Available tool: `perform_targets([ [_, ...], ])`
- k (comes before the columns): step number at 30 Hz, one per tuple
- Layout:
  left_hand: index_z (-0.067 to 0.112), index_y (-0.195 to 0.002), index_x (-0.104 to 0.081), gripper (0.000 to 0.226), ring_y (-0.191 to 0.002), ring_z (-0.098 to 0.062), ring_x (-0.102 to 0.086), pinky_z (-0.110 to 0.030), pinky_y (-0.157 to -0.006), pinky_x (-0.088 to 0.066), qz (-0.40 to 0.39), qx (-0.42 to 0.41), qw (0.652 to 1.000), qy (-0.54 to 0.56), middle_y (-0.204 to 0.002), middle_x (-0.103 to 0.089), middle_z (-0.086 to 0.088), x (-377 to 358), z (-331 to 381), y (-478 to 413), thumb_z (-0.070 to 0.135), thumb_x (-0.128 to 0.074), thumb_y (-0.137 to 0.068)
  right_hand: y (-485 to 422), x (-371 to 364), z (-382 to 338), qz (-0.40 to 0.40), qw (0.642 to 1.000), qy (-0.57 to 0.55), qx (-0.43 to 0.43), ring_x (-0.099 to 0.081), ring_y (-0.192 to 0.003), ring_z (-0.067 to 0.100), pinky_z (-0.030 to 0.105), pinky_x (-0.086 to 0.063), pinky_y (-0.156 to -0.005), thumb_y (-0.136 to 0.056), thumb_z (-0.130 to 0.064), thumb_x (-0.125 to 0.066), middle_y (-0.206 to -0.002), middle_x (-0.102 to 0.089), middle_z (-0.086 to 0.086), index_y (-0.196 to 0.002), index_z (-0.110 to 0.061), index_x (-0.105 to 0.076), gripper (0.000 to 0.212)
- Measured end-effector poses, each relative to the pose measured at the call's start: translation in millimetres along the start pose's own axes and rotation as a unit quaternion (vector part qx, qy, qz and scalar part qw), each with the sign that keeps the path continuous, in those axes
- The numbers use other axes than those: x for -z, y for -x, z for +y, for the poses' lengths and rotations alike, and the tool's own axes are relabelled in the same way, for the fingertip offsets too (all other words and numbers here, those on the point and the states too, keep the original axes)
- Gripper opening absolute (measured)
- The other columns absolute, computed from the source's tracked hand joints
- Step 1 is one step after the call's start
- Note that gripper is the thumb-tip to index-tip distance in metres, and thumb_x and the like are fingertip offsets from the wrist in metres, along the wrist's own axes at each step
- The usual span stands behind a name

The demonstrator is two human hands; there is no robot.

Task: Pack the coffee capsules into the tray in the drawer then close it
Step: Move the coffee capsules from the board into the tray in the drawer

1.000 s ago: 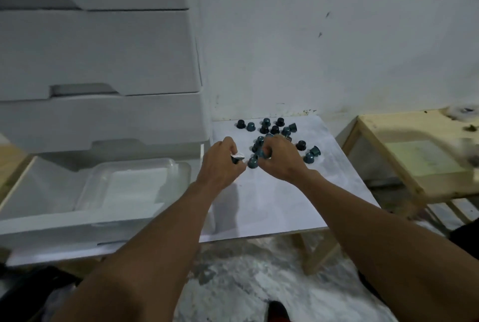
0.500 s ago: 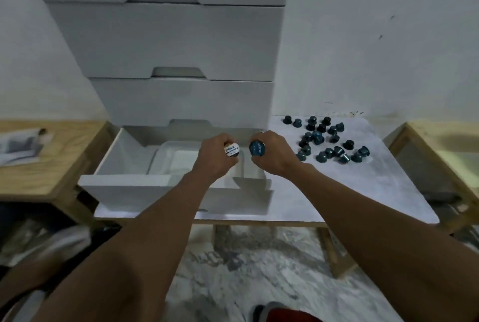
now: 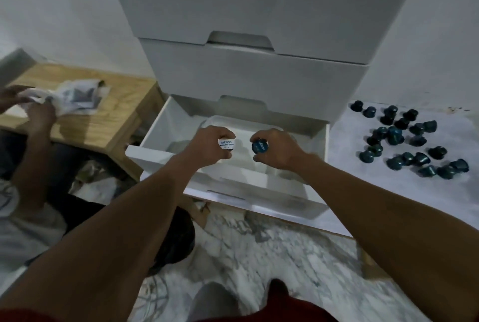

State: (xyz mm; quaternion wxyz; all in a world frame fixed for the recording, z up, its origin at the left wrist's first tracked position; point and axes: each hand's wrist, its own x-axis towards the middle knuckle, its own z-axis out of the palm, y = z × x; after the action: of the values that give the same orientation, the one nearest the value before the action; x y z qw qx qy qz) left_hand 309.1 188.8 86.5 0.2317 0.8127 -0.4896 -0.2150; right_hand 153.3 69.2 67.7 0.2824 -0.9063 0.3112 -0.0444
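Observation:
The bottom drawer (image 3: 160, 130) of a white cabinet stands pulled out, with a clear plastic tray (image 3: 248, 127) inside it. Both my hands hover over the tray. My left hand (image 3: 211, 144) grips a capsule with a white printed lid (image 3: 227, 144). My right hand (image 3: 278, 149) grips a capsule with a blue lid (image 3: 259, 147). Several dark teal capsules (image 3: 404, 140) lie scattered on the white tabletop (image 3: 363, 192) to the right of the drawer.
Two shut drawers (image 3: 254, 75) rise above the pulled-out one. To the left is a wooden table (image 3: 121, 114) where another person's hands (image 3: 28, 106) handle crumpled paper (image 3: 75, 93). A marbled floor (image 3: 259, 251) lies below, with my legs at the bottom edge.
Both hands lifted a capsule each from the pile and carried them left, from the tabletop to above the tray in the drawer. The view swung left and down.

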Motion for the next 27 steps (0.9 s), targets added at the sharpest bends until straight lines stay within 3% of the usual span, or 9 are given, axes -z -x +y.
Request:
perform_targets([
  [6, 0.019, -0.113, -0.065, 0.043, -0.086, -0.01, -0.058, -0.007, -0.065, -0.04, -0.085, -0.019, 0.996, -0.013, -0.11, -0.065, 0.0, 10, -44, -34, 0.019, -0.081, -0.072, -35, -26, -8, -0.048, 0.997, -0.026, -0.055, -0.057, -0.098, 0.02, 0.028, -0.045, -0.084, -0.074, -0.024, -0.076, -0.114, -0.064, 0.004, -0.12, -0.02, -0.058, 0.05],
  [10, 0.019, -0.11, -0.066, 0.039, -0.093, -0.014, -0.06, -0.022, -0.078, -0.047, -0.165, -0.085, 0.979, -0.088, -0.107, -0.066, 0.002, 19, -62, -64, 0.019, -0.079, -0.073, -52, -42, -17, -0.071, 0.993, -0.018, -0.095, -0.058, -0.103, 0.02, 0.031, -0.051, -0.088, -0.073, -0.021, -0.076, -0.116, -0.063, 0.002, -0.114, -0.018, -0.063, 0.043],
  [18, 0.021, -0.108, -0.06, 0.042, -0.094, -0.017, -0.059, -0.033, -0.082, -0.051, -0.296, -0.158, 0.928, -0.16, -0.107, -0.065, -0.001, 10, -93, -93, 0.025, -0.078, -0.07, -65, -60, -28, -0.102, 0.982, -0.042, -0.154, -0.058, -0.102, 0.019, 0.033, -0.05, -0.089, -0.071, -0.022, -0.081, -0.113, -0.063, 0.003, -0.111, -0.018, -0.062, 0.044],
  [27, 0.019, -0.103, -0.059, 0.04, -0.091, -0.019, -0.058, -0.029, -0.073, -0.046, -0.343, -0.185, 0.9, -0.197, -0.102, -0.062, -0.002, 2, -103, -100, 0.027, -0.08, -0.071, -71, -70, -22, -0.143, 0.974, -0.039, -0.171, -0.061, -0.094, 0.02, 0.029, -0.05, -0.079, -0.068, -0.021, -0.082, -0.107, -0.064, 0.005, -0.106, -0.02, -0.063, 0.043],
])
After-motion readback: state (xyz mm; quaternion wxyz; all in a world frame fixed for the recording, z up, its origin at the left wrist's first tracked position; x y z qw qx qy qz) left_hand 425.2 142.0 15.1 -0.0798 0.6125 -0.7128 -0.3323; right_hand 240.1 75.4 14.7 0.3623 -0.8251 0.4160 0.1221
